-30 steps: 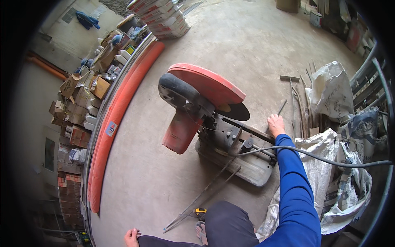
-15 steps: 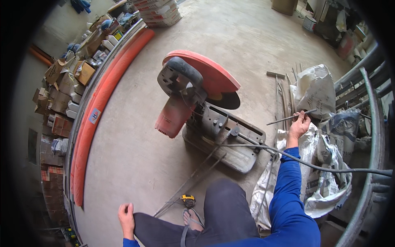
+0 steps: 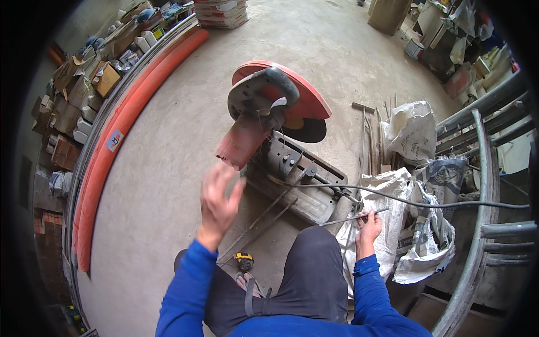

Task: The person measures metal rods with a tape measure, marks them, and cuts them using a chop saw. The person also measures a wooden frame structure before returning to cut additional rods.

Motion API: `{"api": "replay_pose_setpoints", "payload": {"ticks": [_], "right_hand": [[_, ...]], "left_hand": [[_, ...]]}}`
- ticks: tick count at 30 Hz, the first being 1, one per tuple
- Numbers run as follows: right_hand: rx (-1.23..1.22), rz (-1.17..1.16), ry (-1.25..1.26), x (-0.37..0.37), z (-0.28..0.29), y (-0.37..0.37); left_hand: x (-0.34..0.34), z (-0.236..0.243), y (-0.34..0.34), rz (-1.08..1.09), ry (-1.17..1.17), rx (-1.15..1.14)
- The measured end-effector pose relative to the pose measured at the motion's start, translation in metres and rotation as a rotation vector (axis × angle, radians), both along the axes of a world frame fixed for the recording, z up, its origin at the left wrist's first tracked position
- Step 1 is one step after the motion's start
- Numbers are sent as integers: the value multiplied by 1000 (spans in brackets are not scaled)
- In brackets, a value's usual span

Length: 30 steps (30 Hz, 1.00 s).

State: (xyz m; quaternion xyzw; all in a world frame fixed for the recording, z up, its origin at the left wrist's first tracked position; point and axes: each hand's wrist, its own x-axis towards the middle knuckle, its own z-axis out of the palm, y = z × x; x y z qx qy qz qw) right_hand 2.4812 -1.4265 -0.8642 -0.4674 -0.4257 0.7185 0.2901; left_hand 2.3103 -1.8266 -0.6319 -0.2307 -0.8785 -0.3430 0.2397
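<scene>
A red and black cut-off saw (image 3: 303, 194) stands on the floor in front of me, its head raised above the grey base. My left hand (image 3: 218, 194) is stretched out just below the red motor housing (image 3: 242, 143); it is somewhat blurred, fingers apart, holding nothing. Between the fingers of my right hand (image 3: 368, 226) is a short thin metal rod (image 3: 343, 219), close to the saw base's right end. Two long thin rods (image 3: 255, 227) slant from the saw's clamp down toward my foot. A yellow and black tape measure (image 3: 243, 260) lies beside them.
Long orange tubes (image 3: 130, 112) line the left side, with cardboard boxes (image 3: 108, 78) beyond. White sacks (image 3: 412, 132) and metal bars (image 3: 375, 140) lie at right, next to a metal pipe frame (image 3: 483, 168). A dark cable (image 3: 426, 203) crosses above the saw base toward the right.
My right hand has come down and nearer with the rod, from the sacks toward the saw base. My left hand has risen from beside my knee to near the motor.
</scene>
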Motion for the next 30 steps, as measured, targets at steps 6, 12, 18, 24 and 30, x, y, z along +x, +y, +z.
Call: {"api": "replay_pose_setpoints", "payload": {"ticks": [6,12,18,24,30], "right_hand": [[303,67,-23,12,12,-22],[762,224,-83,59,65,-40],[1079,189,15,50,179,-43],[919,291,645,-25,280,-106],[385,761,421,-94,218,-209]], "left_hand": [[-140,50,50,5,244,-123],[-184,36,70,50,312,-177],[-192,25,67,64,344,-189],[-160,57,50,105,341,-328],[-89,61,-9,-137,188,50]]}}
